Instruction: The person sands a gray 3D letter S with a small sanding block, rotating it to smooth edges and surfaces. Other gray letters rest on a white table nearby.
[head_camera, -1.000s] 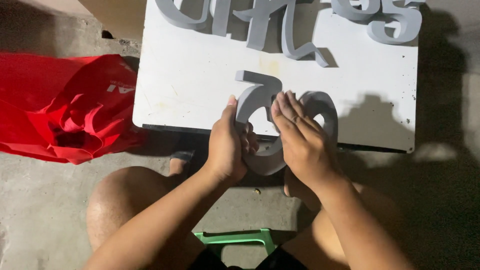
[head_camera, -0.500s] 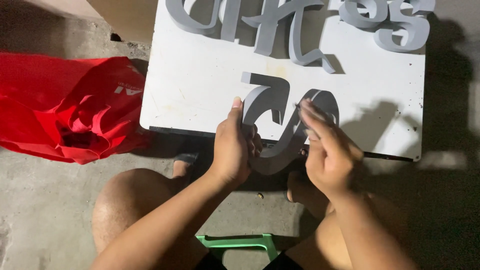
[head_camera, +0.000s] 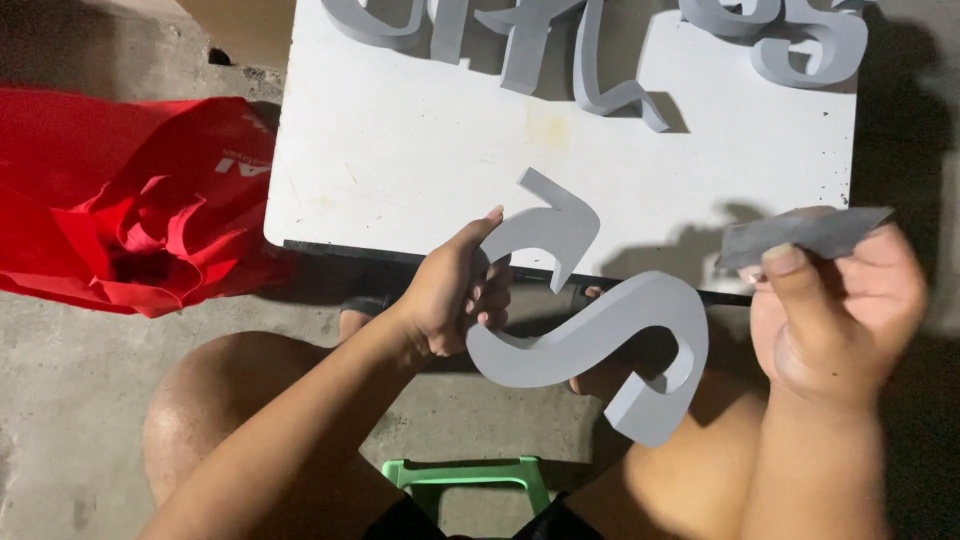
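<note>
Two bare hands work above a white rectangular board (head_camera: 400, 150) that lies on the concrete floor (head_camera: 60, 400). The left hand (head_camera: 455, 295) has its grip closed around the upper curl of a thick grey S-shaped foam letter (head_camera: 585, 335), thumb on the front face and fingers (head_camera: 490, 300) curled behind it. This letter hangs tilted in the air just past the board's near edge, over the person's knees, its lower hook pointing down to the right. The right hand (head_camera: 840, 310) is apart from the letter, to its right, and its grip pinches a small flat dark grey sheet (head_camera: 805, 232) between thumb and fingers. More grey raised letters (head_camera: 590, 60) lie along the far side of the board. A crumpled red plastic bag (head_camera: 120, 210) rests on the floor left of the board, touching its corner. Below, between the legs, a green plastic stool (head_camera: 470, 478) shows.
</note>
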